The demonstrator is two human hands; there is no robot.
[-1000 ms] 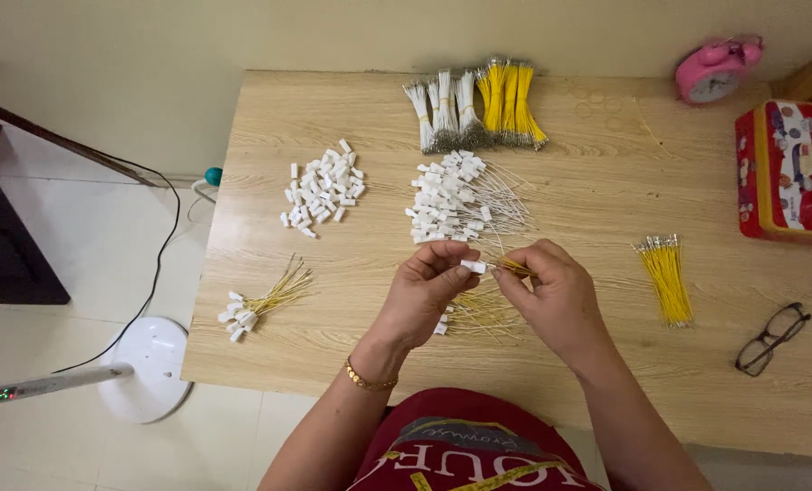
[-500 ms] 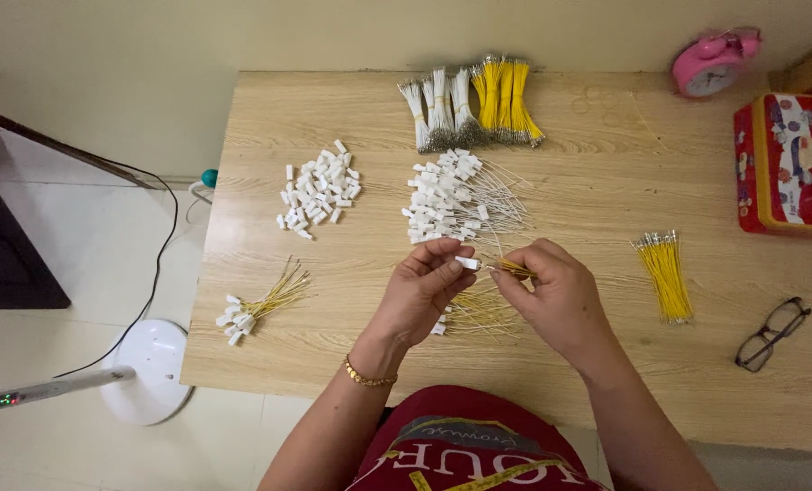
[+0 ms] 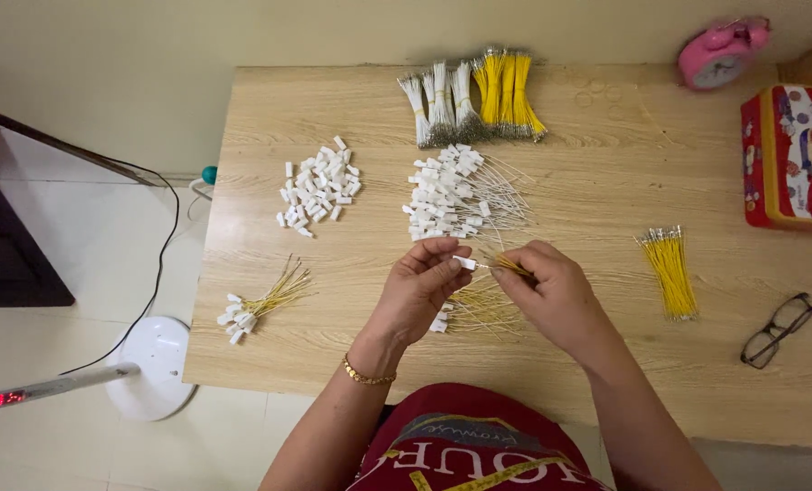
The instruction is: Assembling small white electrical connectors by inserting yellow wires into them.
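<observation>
My left hand (image 3: 421, 289) pinches a small white connector (image 3: 465, 263) above the wooden table (image 3: 606, 182). My right hand (image 3: 558, 295) grips a thin yellow wire (image 3: 508, 265) whose end meets that connector. Under both hands lies a small heap of yellow wires with white connectors (image 3: 474, 311). Just beyond the hands sits a pile of white connectors with pale wires (image 3: 456, 191).
A heap of loose white connectors (image 3: 319, 186) lies far left, a finished yellow-wired bunch (image 3: 260, 303) near the left edge. White and yellow wire bundles (image 3: 474, 100) lie at the back. Loose yellow wires (image 3: 669, 271), glasses (image 3: 778, 329), a red tin (image 3: 792, 155), a pink clock (image 3: 719, 53) stand right. A fan base (image 3: 151, 364) is on the floor.
The hands have stayed together over the table, with only small finger movements on the connector and wire. The piles have not moved.
</observation>
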